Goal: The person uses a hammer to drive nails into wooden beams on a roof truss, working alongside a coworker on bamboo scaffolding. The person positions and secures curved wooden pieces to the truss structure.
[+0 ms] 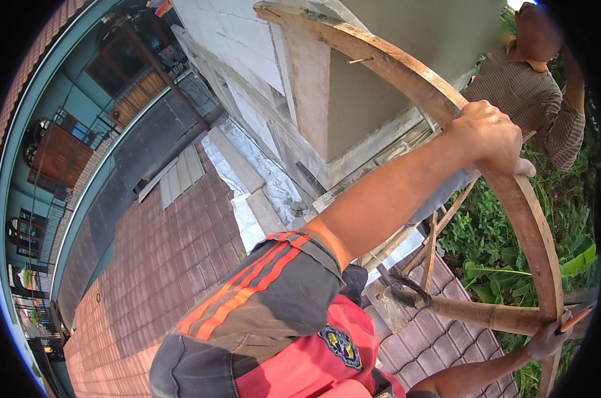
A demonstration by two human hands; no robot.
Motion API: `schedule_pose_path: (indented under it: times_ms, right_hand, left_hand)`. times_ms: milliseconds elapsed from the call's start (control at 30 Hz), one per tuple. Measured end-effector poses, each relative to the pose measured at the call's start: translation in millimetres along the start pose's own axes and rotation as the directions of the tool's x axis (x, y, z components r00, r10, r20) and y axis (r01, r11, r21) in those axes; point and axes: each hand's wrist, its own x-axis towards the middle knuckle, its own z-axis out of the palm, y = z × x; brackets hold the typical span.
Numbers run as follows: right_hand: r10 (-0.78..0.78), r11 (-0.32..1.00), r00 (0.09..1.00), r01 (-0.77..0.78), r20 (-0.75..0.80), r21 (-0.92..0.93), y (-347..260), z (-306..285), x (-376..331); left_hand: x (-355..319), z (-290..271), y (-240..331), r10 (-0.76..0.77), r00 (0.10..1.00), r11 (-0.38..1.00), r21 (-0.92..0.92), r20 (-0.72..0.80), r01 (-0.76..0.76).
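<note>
Head view, seen by me from a distance: a long wooden beam (532, 232), bowed in this wide lens, runs from the upper centre of the view, beside an unfinished wall (373, 99), down to the lower right edge. I see the left hand (489, 136) clamped on the beam partway along, the fingers over its edge, the arm stretched out from a dark sleeve (260, 285) with orange stripes. I make out the right hand (546, 341) much lower, at the beam's lower stretch, close to where a bamboo pole (486, 315) meets it; I cannot tell whether its fingers are closed on the wood. A thin nail (360, 61) projects from the beam's upper part. Beyond the left hand I note another person (523, 93) in a striped shirt, near the wall, with green plants (489, 235) below. Reddish-brown roof tiles (174, 225) cover the slope at left, bordered by pale flat boards (234, 159) along the wall's foot; farther left stands a teal-walled building (58, 106) with brown doors (61, 156).
</note>
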Motion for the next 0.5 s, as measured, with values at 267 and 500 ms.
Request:
schedule_pose_path:
  times_ms: [267, 500]
  right_hand:
    - [0.041, 0.999, 0.999, -0.042, 0.006, 0.021, -30, 1, -4]
    - [0.119, 0.992, 0.993, -0.119, 0.008, 0.05, -44, 1, -8]
  left_hand:
    - [7, -1, -2, 0.015, 1.0, 0.998, 0.061, -0.021, -0.013]
    - [10, -8, 11, 0.031, 0.999, 0.996, 0.086, 0.016, -0.032]
